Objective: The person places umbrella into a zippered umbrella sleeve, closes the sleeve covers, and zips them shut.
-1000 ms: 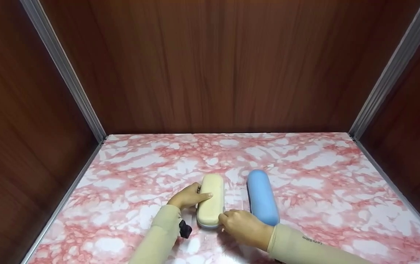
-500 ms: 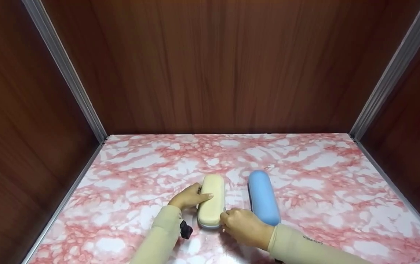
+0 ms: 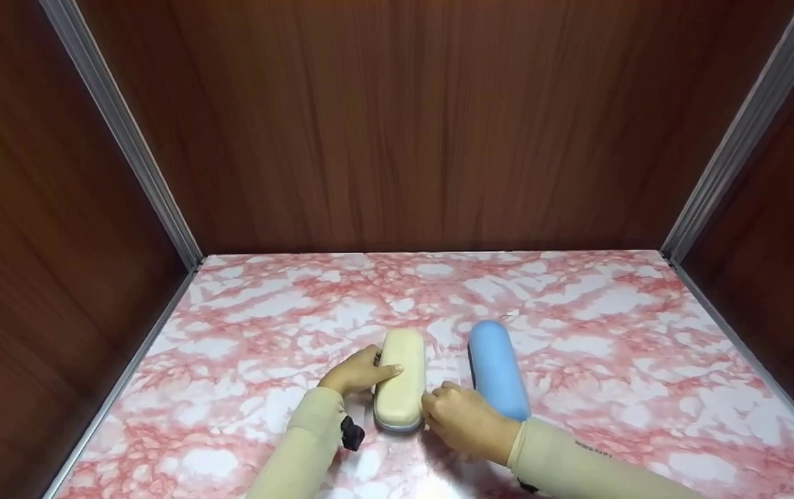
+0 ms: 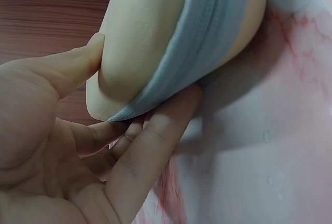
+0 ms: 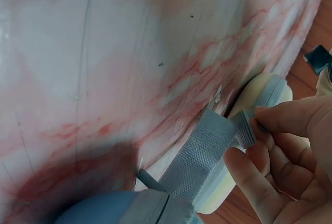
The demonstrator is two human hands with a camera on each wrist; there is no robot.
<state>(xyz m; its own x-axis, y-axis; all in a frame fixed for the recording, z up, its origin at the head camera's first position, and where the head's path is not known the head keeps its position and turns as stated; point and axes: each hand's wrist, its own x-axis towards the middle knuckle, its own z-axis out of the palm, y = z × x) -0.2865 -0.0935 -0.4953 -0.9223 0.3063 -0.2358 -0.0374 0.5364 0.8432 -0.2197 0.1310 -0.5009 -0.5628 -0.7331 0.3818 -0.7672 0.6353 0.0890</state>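
A pale yellow pencil case point(image 3: 400, 381) with a grey zip band lies lengthwise on the table. My left hand point(image 3: 358, 372) grips its left side, thumb on the lid and fingers low against the band point(image 4: 207, 32). At the near right corner, my right hand point(image 3: 464, 419) has its fingers curled at the zip edge. In the right wrist view, thumb and forefinger pinch a small dark zip pull point(image 5: 261, 126) beside a grey woven strap point(image 5: 199, 154). A blue pencil case point(image 3: 497, 371) lies just right of the yellow one, its near end partly behind my right hand.
The table point(image 3: 244, 333) has a red and white marbled top. Brown wood panels point(image 3: 397, 125) stand at its back and both sides, with metal posts point(image 3: 126, 132) at the corners.
My right hand has shifted slightly right and away from me along the yellow case's near right edge. The left hand and both cases stay nearly in place.
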